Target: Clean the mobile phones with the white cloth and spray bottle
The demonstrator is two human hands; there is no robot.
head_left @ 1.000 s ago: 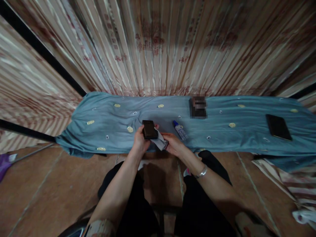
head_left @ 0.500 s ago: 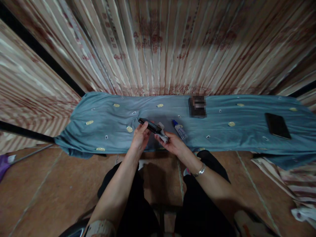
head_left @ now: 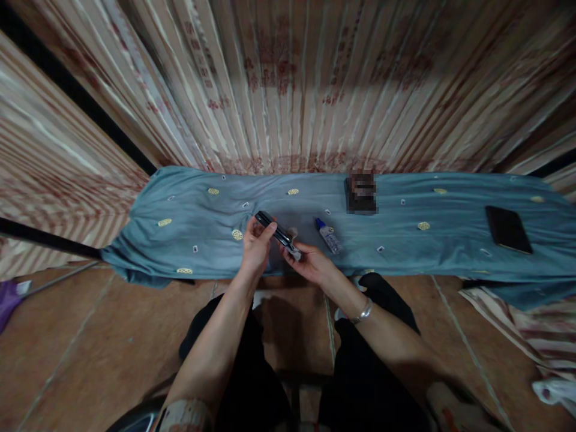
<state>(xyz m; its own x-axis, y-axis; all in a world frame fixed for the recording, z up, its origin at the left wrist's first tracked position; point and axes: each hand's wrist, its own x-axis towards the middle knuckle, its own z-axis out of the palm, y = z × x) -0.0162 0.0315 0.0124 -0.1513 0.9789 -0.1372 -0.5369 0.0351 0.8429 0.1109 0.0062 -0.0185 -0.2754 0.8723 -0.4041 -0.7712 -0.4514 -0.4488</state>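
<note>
Phone (head_left: 274, 231), dark and turned edge-on, was gripped by the left hand (head_left: 255, 247) above the blue cloth (head_left: 189, 231); the right hand (head_left: 310, 264) pinched a small grey wipe (head_left: 293, 251) against its lower end. A small bottle (head_left: 328, 236) lay just beside.

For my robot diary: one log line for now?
left hand: holds phone | right hand: cloth on phone | bottle: on blue sheet

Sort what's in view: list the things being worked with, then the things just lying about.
In use:
- phone, held edge-up in the left hand
- cloth, pinched in the right hand

Lying about on the blue sheet:
- small bottle
- dark tablet
- blurred dark item
</note>
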